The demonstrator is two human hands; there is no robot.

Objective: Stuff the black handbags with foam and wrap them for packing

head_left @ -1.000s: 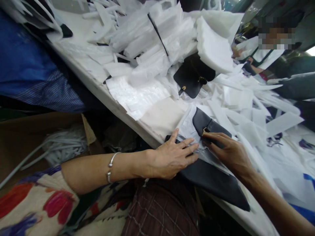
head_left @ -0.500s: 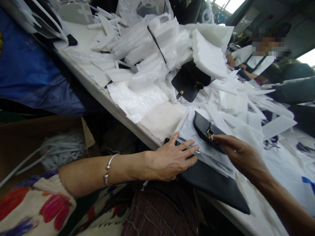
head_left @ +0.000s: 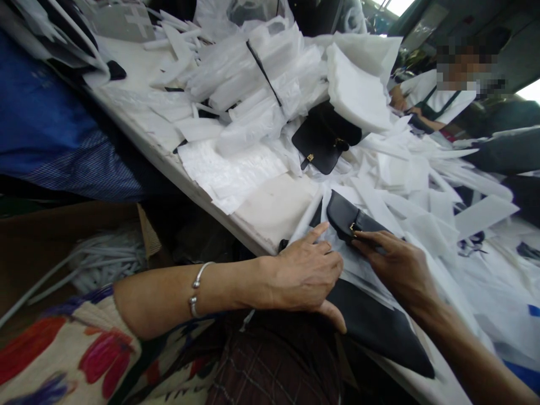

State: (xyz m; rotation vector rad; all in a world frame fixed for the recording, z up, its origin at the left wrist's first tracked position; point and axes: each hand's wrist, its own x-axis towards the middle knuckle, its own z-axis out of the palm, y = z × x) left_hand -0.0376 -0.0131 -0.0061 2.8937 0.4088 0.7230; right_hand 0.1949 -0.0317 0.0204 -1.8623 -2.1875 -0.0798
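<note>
White foam sheets (head_left: pixel 358 95) cover the table (head_left: pixel 270 214). At its near edge lies a black bag (head_left: pixel 375 326), half under a thin white sheet (head_left: pixel 363 270). The left hand (head_left: pixel 307 275) rests on it with fingers bent; whether it grips, I cannot tell. The right hand (head_left: pixel 396 264) lies flat and open, fingertips beside the gold clasp (head_left: pixel 353 226).

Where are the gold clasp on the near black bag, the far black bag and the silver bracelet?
gold clasp (head_left: pixel 353 227): head view, metal fitting on the flap.
far black bag (head_left: pixel 319 142): head view, middle of its flap.
silver bracelet (head_left: pixel 195 284): head view, band over the left wrist.
</note>
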